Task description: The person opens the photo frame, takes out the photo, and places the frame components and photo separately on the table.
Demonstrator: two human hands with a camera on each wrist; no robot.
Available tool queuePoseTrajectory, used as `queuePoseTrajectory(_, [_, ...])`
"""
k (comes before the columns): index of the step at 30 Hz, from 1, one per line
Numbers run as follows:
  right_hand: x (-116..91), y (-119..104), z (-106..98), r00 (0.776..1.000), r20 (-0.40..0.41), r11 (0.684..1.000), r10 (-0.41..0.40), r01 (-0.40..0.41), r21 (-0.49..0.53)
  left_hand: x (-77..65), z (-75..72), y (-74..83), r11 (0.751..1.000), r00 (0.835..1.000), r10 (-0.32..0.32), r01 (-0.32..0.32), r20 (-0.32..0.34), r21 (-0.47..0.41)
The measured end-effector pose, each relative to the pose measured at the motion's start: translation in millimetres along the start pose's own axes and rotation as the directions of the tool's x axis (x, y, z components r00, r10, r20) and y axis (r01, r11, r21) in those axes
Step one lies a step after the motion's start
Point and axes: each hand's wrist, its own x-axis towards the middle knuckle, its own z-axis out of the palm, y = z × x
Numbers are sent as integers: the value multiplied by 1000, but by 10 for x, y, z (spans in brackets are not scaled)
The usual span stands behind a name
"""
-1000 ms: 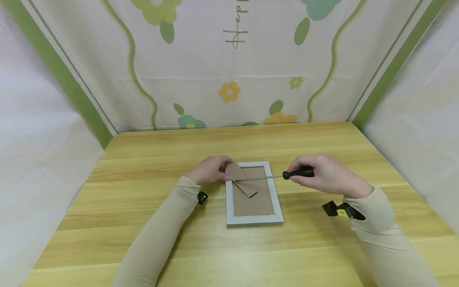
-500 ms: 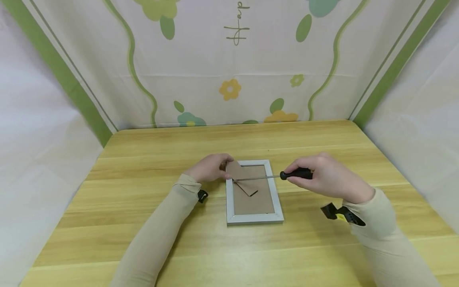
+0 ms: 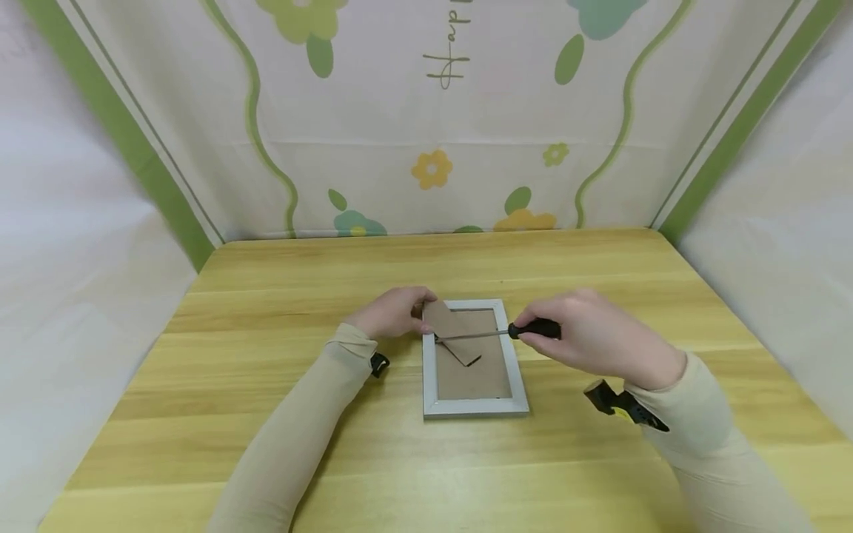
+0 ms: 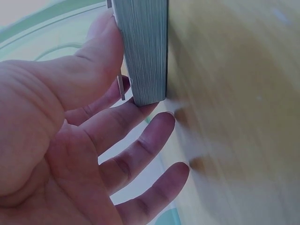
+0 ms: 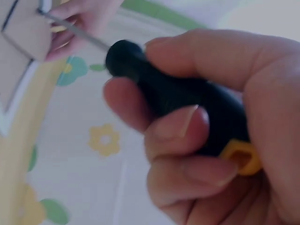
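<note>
A white-edged picture frame point(image 3: 476, 407) lies back side up on the table, with a brown backing board point(image 3: 473, 381). Across the board lies a slanted brown stand flap point(image 3: 455, 337) with dark edges. My left hand point(image 3: 389, 314) grips the frame's far left corner; in the left wrist view the thumb presses near the grey side edge point(image 4: 143, 51), the other fingers spread around the end. A screwdriver with a black handle point(image 3: 543, 328) is held in my right hand point(image 3: 596, 340), fingers curled round it. Its metal shaft point(image 3: 476, 335) crosses the flap, the tip near the frame's left inner edge.
The wooden table point(image 3: 320, 481) extends around the frame. Behind it hangs a pale curtain point(image 3: 373, 111) with flowers and green lines, and white cloth walls stand at both sides. Black straps point(image 3: 626, 406) sit on the wrists.
My right hand has moved left toward the frame with the screwdriver, its tip staying near the same spot. The left hand and frame look the same apart from a slight view shift.
</note>
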Motion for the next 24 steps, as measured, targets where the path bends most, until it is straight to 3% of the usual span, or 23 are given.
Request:
queuePoseTrajectory(5, [404, -230, -151, 982, 184, 996, 51, -38, -76, -2, 1, 9, 1000, 1000, 0, 0, -2, -5])
queuePoseTrajectory(14, [1114, -469, -297, 908, 418, 984, 40, 36, -173, 15, -16, -7, 999, 999, 36, -36, 2, -17])
queuePoseTrajectory(24, [1562, -656, -299, 788, 604, 972, 117, 34, -232, 16, -19, -26, 998, 998, 58, -58, -5, 19])
